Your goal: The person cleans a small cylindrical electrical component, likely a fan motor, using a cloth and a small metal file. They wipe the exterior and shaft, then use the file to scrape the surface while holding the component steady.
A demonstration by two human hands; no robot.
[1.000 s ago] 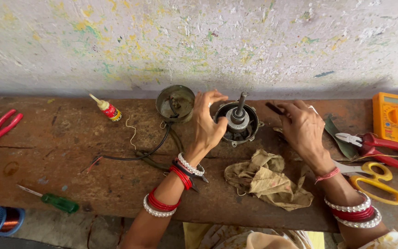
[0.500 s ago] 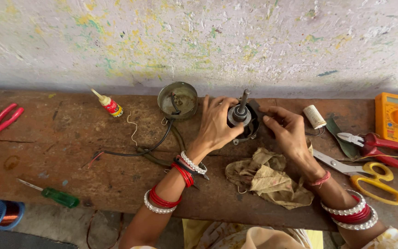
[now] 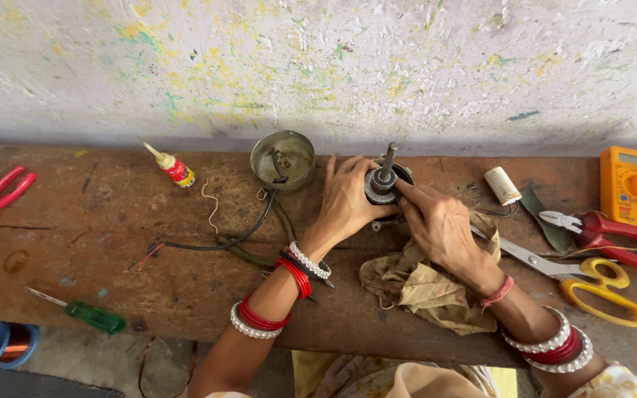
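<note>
Beside motor (image 3: pixel 383 184), red-labelled glue bottle (image 3: pixel 174 167)

orange multimeter (image 3: pixel 632 188), yellow scissors (image 3: pixel 600 290), green screwdriver (image 3: pixel 91 316)

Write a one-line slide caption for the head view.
Both hands, left and right, grip a small motor on a worn wooden bench beside a rag.

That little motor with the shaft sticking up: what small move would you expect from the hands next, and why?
Probably a small lift or wiggle of the rotor. The left hand cups the side of the motor and the right hand has fingertips at the base of the upright shaft, while the round metal cover lies apart.
</note>
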